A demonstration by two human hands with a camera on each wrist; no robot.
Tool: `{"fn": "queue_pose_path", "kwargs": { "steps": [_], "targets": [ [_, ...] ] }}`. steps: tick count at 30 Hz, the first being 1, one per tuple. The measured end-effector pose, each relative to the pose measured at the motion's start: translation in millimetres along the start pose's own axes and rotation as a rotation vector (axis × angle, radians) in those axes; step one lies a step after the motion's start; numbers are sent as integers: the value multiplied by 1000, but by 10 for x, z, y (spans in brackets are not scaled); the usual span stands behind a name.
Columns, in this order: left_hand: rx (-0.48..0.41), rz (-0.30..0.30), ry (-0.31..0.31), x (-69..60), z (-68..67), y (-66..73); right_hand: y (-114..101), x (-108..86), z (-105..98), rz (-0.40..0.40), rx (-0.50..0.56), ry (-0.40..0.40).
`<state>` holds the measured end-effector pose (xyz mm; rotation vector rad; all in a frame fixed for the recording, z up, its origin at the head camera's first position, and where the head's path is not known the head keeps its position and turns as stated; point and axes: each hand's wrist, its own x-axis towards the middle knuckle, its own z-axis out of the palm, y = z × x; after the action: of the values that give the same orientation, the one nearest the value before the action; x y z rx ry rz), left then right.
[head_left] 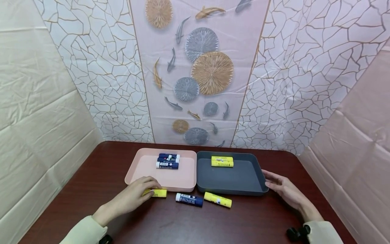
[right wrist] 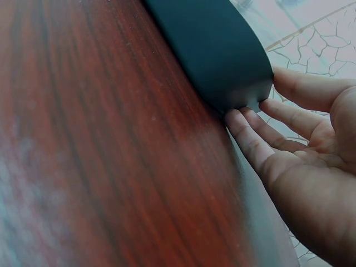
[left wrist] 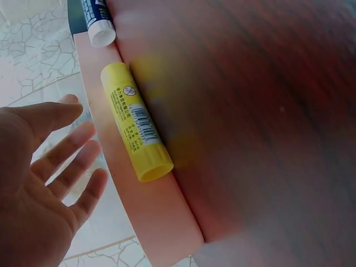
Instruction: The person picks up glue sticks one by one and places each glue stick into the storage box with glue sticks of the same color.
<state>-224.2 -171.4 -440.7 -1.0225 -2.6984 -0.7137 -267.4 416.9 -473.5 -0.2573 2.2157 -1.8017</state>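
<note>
My left hand (head_left: 137, 191) hovers at the left end of a yellow glue stick (head_left: 159, 193) lying before the pink tray (head_left: 137, 169). In the left wrist view, that hand's spread, slightly bent fingers (left wrist: 67, 158) stand apart from the yellow glue stick (left wrist: 136, 122). At the right end of the dark grey tray (head_left: 250, 176), my right hand (head_left: 286, 191) touches the outer wall. The right wrist view has its fairly straight fingers (right wrist: 253, 144) at the bottom edge of the grey tray (right wrist: 222, 55), with the thumb by its side.
Between the hands, a blue glue stick (head_left: 189, 200) with a white cap and another yellow glue stick (head_left: 217, 200) lie on the brown table (head_left: 182, 227). Three blue glue sticks (head_left: 167, 165) lie in the pink tray; two yellow glue sticks (head_left: 222, 163) are in the grey one.
</note>
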Motion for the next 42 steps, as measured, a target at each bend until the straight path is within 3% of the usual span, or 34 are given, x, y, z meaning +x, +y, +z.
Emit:
{"fn": "queue_pose_path", "kwargs": {
  "steps": [7,13,26,31,36,42],
  "targets": [
    [-12,11,50,-21,15,19,-6,-5,4,-6,2,5],
    [28,38,34,-82,48,24,-10,-11,12,-1,6,2],
    [33,7,-26,-150,58,26,-5,-7,7,-2,-10,3],
    [-19,61,-32,-148,66,16,-4,-11,10,-4,-10,5],
    [-11,132,-20,-154,87,-13,5,-10,10,-17,2,-8],
    [17,127,-63,-168,68,-26,18,-1,-5,-31,9,-19]
  ]
}}
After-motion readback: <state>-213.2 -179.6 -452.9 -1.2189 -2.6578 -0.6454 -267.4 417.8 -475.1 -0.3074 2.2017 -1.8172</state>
